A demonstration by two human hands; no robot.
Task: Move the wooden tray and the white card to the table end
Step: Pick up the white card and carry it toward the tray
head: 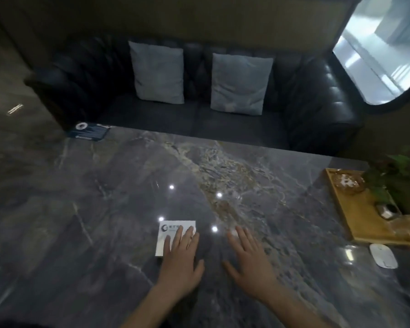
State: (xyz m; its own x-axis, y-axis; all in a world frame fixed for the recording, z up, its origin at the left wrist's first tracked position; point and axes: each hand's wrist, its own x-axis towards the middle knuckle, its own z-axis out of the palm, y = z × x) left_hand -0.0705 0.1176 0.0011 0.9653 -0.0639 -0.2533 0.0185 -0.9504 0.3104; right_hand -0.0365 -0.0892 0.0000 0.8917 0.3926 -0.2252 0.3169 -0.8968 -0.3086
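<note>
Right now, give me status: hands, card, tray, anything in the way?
Left hand flat on white card; right hand open, empty. Wooden tray at right table edge, untouched. White mouse beside tray.

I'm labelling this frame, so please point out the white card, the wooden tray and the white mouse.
white card (175,227): head view, on its printed top strip above the fingers.
wooden tray (362,215): head view, on its bare floor.
white mouse (382,254): head view, on its top shell.

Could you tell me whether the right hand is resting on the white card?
No, the right hand lies flat on bare table beside the white card; the left hand covers the card.
</note>
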